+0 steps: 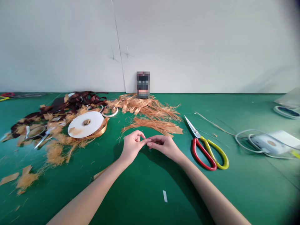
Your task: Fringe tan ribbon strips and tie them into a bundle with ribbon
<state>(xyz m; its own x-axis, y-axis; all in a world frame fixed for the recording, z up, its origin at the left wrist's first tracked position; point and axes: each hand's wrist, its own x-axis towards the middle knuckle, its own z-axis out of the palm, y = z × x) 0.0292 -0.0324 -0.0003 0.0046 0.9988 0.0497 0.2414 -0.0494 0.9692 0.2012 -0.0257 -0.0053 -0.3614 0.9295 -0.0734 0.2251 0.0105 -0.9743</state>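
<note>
our left hand (131,145) and right hand (166,145) are held narrow, fingertips meeting above the green table (136,193); we can't tell if they're pinching anything. frayed tan strips (157,125) lie just beyond, scissors (206,144) to our right, ribbon spool (78,123) left.

Beyond your left hand (131,146) and right hand (166,147), ribbon strips (153,125) lie on the table (140,193). A spool (78,126) lies to your left, scissors (196,134) to your right.

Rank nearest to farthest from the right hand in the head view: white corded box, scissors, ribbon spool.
1. Red-and-yellow-handled scissors, right side.
2. Ribbon spool, past the left hand.
3. White corded box, far right, past the scissors.
</note>
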